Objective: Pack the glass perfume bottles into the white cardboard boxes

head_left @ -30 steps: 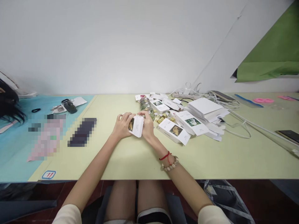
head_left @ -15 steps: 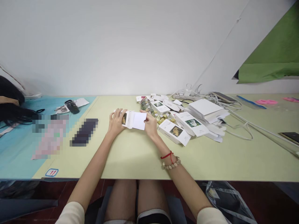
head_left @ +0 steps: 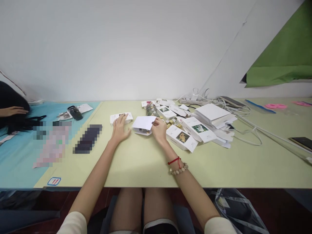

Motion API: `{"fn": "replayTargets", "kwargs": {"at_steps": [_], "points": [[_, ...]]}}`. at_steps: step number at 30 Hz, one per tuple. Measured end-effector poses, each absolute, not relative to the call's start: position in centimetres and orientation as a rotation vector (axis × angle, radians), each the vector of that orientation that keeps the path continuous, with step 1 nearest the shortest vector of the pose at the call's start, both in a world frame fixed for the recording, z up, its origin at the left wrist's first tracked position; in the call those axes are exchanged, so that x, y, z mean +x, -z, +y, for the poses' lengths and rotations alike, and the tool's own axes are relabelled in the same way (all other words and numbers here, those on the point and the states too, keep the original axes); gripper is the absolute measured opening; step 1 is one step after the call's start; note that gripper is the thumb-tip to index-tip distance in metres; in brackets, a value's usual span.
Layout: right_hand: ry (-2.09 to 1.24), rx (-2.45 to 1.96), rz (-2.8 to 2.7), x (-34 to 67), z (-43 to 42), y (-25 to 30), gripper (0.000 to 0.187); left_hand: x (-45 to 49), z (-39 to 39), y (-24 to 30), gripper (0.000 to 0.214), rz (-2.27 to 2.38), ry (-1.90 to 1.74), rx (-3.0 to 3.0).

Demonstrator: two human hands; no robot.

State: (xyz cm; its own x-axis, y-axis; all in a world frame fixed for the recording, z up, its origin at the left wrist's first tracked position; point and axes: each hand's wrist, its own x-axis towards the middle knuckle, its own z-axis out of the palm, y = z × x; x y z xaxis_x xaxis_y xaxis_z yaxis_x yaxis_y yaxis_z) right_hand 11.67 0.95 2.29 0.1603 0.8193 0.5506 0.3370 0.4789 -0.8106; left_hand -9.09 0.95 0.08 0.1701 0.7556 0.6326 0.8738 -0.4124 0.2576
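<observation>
A folded white card (head_left: 144, 122) is in my right hand (head_left: 159, 130), pinched at its right edge between thumb and fingers. Its lower leaf shows a bit of dark print. My left hand (head_left: 119, 128) has its fingers spread, with the fingertips over a small white box (head_left: 114, 117) that lies flat on the table. Those fingers partly cover the picture on the box. Just right of my right hand lie a white box with a yellow flower picture (head_left: 181, 138) and some small gold pieces (head_left: 172, 122).
More white boxes (head_left: 200, 128) and a stack of white card (head_left: 214, 113) crowd the right side. Behind them run white cables (head_left: 248, 136). A black jar (head_left: 75, 112) stands on the blue cloth (head_left: 21, 156) at left, near another person's hand (head_left: 13, 111).
The box has gone from between my hands to the table under my left hand, which has loosened. My right hand has drawn the card away to the right.
</observation>
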Motion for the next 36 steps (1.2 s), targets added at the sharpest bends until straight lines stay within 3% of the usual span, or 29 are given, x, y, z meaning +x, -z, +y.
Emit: {"fn": "replayTargets", "kwargs": {"at_steps": [5,7,12,26,36], "points": [[-0.426,-1.109,-1.502,11.5,0.9,-2.1,0.026,-5.4,-1.0,-0.6,0.021,-1.233,1.202,-2.268],[-0.403,-1.108,-1.516,11.5,1.0,-2.0,0.028,-4.7,-1.2,-0.3,0.015,-1.146,1.178,-2.273],[-0.398,-1.118,-1.508,11.5,1.0,-1.8,0.029,-4.9,-0.9,0.0,0.021,-1.046,1.121,-2.274],[-0.364,-1.109,-1.508,11.5,1.1,-1.3,0.035,-4.8,-0.5,-0.4,0.016,-1.113,0.9,-2.558],[-0.277,-1.006,-1.633,11.5,1.1,-1.3,0.031,-4.9,-0.8,-0.5,0.021,-1.134,1.006,-2.504]]}}
